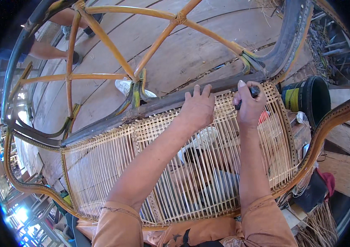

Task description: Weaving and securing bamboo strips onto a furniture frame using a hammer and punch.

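Fingers clamped on a stubby black handle [255, 91], our right hand [250, 106] is nearer the right end of the long, pale cane lattice [220, 164]; leftward, our left hand [199, 110], fingers apart.

Your right fingers [242, 85] are hiding part of the dark tool [255, 90]; toward ten o'clock, the view is cropping another person [46, 50].

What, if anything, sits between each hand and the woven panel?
Left hand: nothing visible; it's at the panel's far edge. Right hand: only the dark-handled tool in its fist, above the weave near the far right corner.
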`<action>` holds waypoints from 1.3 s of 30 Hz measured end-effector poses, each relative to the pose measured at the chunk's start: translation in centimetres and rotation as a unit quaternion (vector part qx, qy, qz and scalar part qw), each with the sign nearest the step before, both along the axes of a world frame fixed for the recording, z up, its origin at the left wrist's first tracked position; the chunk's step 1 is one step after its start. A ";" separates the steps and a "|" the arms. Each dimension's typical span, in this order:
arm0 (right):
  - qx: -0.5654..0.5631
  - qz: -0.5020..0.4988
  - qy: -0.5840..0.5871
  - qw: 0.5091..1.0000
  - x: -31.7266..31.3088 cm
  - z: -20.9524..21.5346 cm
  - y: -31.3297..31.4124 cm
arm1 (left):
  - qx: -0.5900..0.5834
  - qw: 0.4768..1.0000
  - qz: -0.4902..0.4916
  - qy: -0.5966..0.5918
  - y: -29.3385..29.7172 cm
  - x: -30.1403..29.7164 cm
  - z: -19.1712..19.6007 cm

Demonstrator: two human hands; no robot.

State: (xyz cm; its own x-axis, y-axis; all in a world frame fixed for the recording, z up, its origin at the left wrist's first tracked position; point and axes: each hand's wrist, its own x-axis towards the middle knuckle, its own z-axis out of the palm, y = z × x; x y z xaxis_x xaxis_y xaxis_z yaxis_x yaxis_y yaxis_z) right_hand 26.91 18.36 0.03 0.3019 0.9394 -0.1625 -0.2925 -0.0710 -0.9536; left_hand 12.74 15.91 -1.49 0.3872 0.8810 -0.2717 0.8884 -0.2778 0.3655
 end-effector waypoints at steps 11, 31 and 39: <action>0.003 0.008 0.062 0.998 1.9 0.4 -1.1 | -0.047 0.998 0.044 0.022 -1.1 2.2 1.5; -0.022 0.030 0.046 0.998 1.8 0.1 0.3 | -0.022 0.999 0.036 0.004 -0.2 2.9 0.9; 0.004 0.001 0.044 0.999 5.6 0.3 0.2 | 0.052 0.997 0.047 0.016 -0.1 6.5 0.5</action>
State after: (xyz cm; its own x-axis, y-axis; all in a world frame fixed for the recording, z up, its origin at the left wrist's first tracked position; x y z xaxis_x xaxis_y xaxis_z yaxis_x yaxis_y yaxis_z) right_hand 32.51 18.57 0.31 0.2851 0.9414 -0.1803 -0.3741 -0.0639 -0.9252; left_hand 19.28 15.76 -0.97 0.2932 0.9374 -0.1877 0.9235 -0.2269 0.3094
